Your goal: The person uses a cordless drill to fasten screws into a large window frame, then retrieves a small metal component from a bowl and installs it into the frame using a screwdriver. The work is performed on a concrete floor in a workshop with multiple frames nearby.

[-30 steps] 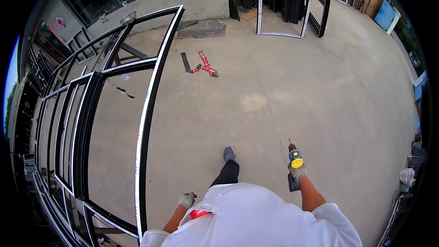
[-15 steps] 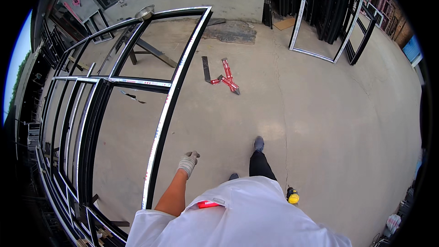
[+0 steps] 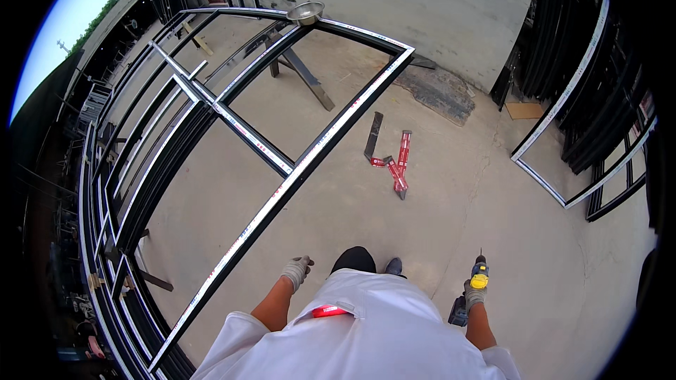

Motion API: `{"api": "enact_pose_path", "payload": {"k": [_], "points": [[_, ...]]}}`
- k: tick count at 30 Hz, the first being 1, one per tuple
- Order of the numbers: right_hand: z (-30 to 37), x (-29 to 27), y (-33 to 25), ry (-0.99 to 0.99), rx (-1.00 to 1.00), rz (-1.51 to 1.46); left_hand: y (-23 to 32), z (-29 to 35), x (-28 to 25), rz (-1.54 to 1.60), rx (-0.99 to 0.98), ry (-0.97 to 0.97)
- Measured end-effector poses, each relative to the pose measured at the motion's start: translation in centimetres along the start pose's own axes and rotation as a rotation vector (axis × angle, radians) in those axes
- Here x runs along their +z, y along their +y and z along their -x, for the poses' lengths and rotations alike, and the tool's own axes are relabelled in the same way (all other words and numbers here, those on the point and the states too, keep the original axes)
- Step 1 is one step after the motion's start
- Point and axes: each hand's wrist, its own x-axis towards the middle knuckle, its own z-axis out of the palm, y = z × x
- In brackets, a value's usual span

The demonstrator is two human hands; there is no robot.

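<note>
My right hand (image 3: 476, 294), in a pale knit glove, grips a cordless drill (image 3: 479, 276) with a yellow band and a dark battery. Its bit points away from me, toward the far side. On my left, my left hand (image 3: 297, 271), gloved the same way, hangs above the floor with its fingers curled; whatever is in them, if anything, is hidden. Closest to that hand is a large black window frame (image 3: 282, 186) with printed white film strips along its bars. The hand stays apart from it. A metal bowl (image 3: 305, 13) rests on the frame's far edge.
Bent strips with red film (image 3: 398, 172) lie on the concrete floor ahead. A trestle leg (image 3: 310, 84) shows through the frame. More frames (image 3: 563, 200) lean at the right, by a stack of dark profiles (image 3: 556, 42). A worn board (image 3: 438, 95) lies near the wall.
My view has turned left, so the frame and floor strips appear farther right. My right hand with the drill has come into sight; before, only part of the drill showed.
</note>
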Motion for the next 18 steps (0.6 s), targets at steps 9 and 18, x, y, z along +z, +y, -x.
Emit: {"api": "enact_pose_path", "payload": {"k": [9, 18], "points": [[-10.8, -1.0, -17.1, -0.073, -0.097, -0.041, 18.7, -1.3, 5.9, 0.165, 0.262, -0.127], [-9.5, 1.5, -26.9, -0.314, 0.117, -0.003, 38.2, -6.6, 8.8, 0.212, 0.322, -0.264]]}}
